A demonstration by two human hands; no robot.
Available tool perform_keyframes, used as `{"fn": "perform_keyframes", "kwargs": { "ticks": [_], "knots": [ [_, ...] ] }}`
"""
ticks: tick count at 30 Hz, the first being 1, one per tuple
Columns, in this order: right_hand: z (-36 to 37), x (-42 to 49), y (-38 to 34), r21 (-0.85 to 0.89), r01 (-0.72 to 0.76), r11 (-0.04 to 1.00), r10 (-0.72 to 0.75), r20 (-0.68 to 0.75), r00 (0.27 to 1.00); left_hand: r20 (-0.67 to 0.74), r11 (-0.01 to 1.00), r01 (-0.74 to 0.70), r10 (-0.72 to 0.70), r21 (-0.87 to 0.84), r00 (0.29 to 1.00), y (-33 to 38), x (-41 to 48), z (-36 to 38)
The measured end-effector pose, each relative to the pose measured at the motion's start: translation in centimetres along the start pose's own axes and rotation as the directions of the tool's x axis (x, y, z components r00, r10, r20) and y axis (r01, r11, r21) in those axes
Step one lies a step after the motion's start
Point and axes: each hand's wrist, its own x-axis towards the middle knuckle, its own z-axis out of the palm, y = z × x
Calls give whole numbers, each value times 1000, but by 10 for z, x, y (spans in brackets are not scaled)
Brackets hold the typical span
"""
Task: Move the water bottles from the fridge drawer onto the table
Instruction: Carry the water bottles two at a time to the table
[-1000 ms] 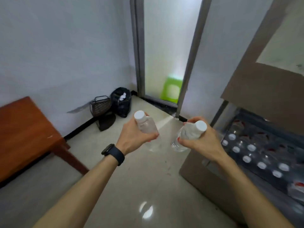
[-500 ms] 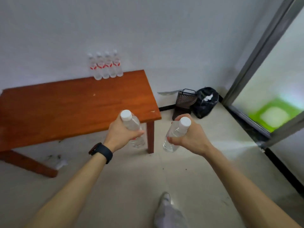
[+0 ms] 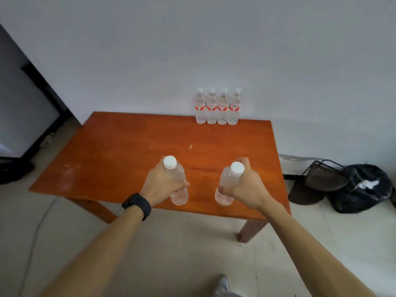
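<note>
My left hand (image 3: 159, 185), with a black watch on its wrist, grips a clear white-capped water bottle (image 3: 176, 182). A second water bottle (image 3: 228, 185) of the same kind is held in my right hand (image 3: 248, 185). Both bottles hang upright over the near edge of the orange-brown wooden table (image 3: 128, 151). Several bottles with red labels (image 3: 217, 107) stand in a row at the table's far edge against the white wall. The fridge drawer is out of view.
To the right of the table, on the floor, lie a dark wire basket (image 3: 321, 179) and a black bag (image 3: 364, 187). A dark doorway (image 3: 25, 116) is at the left. My shoe (image 3: 222, 284) shows on the pale floor below.
My view has swung left from the fridge and door toward the table, which now lies straight ahead. Both hands carried their bottles from above the floor to above the table's near edge.
</note>
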Motion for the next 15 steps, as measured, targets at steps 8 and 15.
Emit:
{"fn": "perform_keyframes", "kwargs": {
  "ticks": [8, 15],
  "knots": [
    [47, 161, -35, -97, 46, 994, -37, 91, 995, 33, 999, 2, -1, -32, 999, -39, 135, -49],
    [107, 306, -50, -173, -14, 985, 29, 85, 996, 142, 999, -18, 13, 34, 990, -91, 299, -70]
  ]
}}
